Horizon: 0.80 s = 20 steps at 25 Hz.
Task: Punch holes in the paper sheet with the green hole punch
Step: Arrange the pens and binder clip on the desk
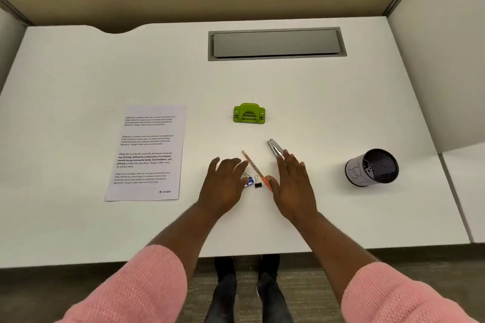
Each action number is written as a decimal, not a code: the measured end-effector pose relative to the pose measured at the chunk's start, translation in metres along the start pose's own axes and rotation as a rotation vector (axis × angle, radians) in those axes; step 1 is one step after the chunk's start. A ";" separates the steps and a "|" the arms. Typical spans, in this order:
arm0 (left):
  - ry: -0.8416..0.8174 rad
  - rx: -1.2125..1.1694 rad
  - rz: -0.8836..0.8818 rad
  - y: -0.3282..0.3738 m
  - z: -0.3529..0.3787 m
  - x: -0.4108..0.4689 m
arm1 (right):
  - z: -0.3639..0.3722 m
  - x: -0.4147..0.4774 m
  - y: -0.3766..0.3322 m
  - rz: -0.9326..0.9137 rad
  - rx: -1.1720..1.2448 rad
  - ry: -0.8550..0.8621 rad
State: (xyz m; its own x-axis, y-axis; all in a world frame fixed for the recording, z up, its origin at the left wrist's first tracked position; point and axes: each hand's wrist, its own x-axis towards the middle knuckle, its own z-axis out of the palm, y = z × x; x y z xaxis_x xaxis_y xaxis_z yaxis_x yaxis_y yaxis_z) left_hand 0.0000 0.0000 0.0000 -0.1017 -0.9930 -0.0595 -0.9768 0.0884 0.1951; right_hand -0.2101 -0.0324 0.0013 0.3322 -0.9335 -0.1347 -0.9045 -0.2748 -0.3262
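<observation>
Desk [341, 102]: hole punch [249, 113] beyond fingers [288, 158]

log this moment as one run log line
stage: pre-grasp | left hand: open, empty | right hand: open, empty | green hole punch: untouched | paper sheet: flat, unpunched

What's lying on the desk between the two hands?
In the head view, between the left hand and right hand lie an orange pencil, a black binder clip and a blue binder clip partly under the left hand.
</observation>
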 end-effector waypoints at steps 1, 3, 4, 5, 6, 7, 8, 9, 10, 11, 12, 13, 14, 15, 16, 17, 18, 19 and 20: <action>0.005 -0.006 0.023 0.001 0.001 0.006 | 0.001 0.003 0.002 0.016 -0.006 0.001; 0.029 -0.030 0.043 0.001 0.005 0.018 | 0.003 0.011 0.008 0.050 -0.024 0.017; 0.026 -0.013 0.059 0.001 0.005 0.024 | 0.004 0.013 0.008 0.057 -0.041 0.022; 0.018 -0.008 0.076 0.001 0.005 0.031 | 0.007 0.017 0.010 0.060 -0.060 0.040; 0.002 -0.002 0.106 0.000 0.007 0.036 | 0.009 0.019 0.010 0.058 -0.070 0.052; -0.006 0.010 0.134 0.000 0.007 0.041 | 0.011 0.022 0.012 0.056 -0.078 0.073; -0.012 0.012 0.155 -0.002 0.007 0.046 | 0.011 0.025 0.013 0.059 -0.075 0.087; -0.027 0.020 0.173 -0.002 0.007 0.050 | 0.012 0.028 0.014 0.066 -0.073 0.096; -0.044 0.025 0.184 -0.001 0.007 0.055 | 0.012 0.031 0.013 0.079 -0.067 0.098; -0.069 0.026 0.195 -0.001 0.007 0.058 | 0.011 0.033 0.012 0.096 -0.063 0.102; -0.088 0.017 0.211 -0.001 0.009 0.062 | 0.011 0.035 0.011 0.111 -0.061 0.106; -0.102 0.017 0.227 -0.002 0.010 0.064 | 0.010 0.037 0.010 0.125 -0.064 0.105; -0.108 0.024 0.244 -0.003 0.011 0.067 | 0.010 0.039 0.009 0.136 -0.071 0.100; -0.110 0.036 0.260 -0.004 0.012 0.069 | 0.009 0.041 0.009 0.146 -0.079 0.095; -0.105 0.035 0.271 -0.005 0.013 0.071 | 0.008 0.043 0.009 0.163 -0.083 0.089; -0.096 0.039 0.283 -0.005 0.012 0.073 | 0.008 0.045 0.009 0.180 -0.092 0.086; -0.083 0.040 0.292 -0.004 0.012 0.074 | 0.006 0.047 0.008 0.196 -0.091 0.076; -0.067 0.041 0.296 -0.002 0.011 0.076 | 0.005 0.050 0.009 0.207 -0.081 0.073; -0.053 0.039 0.295 0.000 0.010 0.077 | 0.003 0.052 0.009 0.216 -0.064 0.078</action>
State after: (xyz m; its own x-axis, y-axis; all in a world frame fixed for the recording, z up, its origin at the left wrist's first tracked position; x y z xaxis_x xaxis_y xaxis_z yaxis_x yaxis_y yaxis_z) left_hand -0.0092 -0.0759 -0.0140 -0.3907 -0.9187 -0.0572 -0.9101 0.3762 0.1740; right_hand -0.2003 -0.0829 -0.0120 0.1095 -0.9865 -0.1218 -0.9683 -0.0782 -0.2372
